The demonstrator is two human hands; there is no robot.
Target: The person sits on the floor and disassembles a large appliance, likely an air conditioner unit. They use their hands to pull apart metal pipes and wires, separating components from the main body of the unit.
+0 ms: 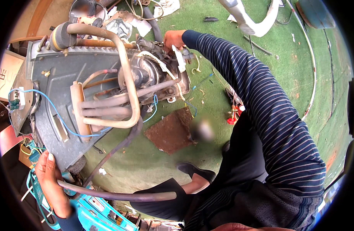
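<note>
An outdoor air-conditioner unit, opened up, leans before me with its grey sheet-metal panel (65,100) showing. My left hand (50,181) is closed on the panel's lower corner, thumb on top. At the unit's far right end, my right hand (174,39) is closed beside the valve fittings (188,56); whatever its fingers hold is hidden. Next to it stands a white bracket (179,59). A round dark compressor (140,73) sits inside, with thick bent copper pipes (127,65) arching over it. One blue wire (50,106) loops across the panel.
On the green carpet (231,154) lies a rusty brown plate (171,131). Red-handled pliers (235,113) are near my right leg. A turquoise plastic case (100,215) stands at lower left. Dark tubing (119,194) crosses beside my left hand. A white curved leg (254,23) stands at upper right.
</note>
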